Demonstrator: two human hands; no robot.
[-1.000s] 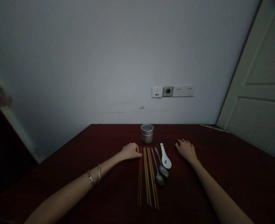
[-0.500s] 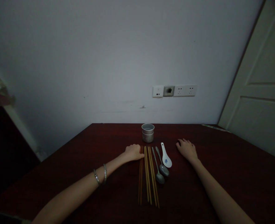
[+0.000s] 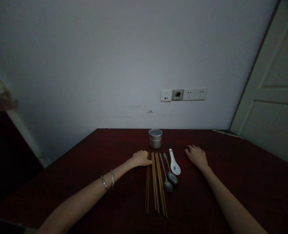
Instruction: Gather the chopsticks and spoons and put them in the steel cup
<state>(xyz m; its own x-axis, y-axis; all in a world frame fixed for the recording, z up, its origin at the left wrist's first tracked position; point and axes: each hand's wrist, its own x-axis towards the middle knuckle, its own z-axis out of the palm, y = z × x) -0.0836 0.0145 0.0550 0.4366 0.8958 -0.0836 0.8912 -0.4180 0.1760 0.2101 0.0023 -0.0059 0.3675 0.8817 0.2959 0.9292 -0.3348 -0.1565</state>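
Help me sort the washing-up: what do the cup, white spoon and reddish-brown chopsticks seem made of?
Cup: probably metal, silver-grey with a satin sheen.
White spoon: likely glazed ceramic, smooth, with a blue motif; plastic is possible.
Reddish-brown chopsticks: perhaps wood, judging by colour; too dim to tell grain or finish.

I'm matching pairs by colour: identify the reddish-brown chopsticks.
The leftmost pair of chopsticks, by the left hand; the other four chopsticks are yellowish.

Dim, slightly soft view: the white wall (image 3: 126, 65) is palest mid-frame, corners darken, and the dark red table's (image 3: 119, 139) near side sinks into shadow.
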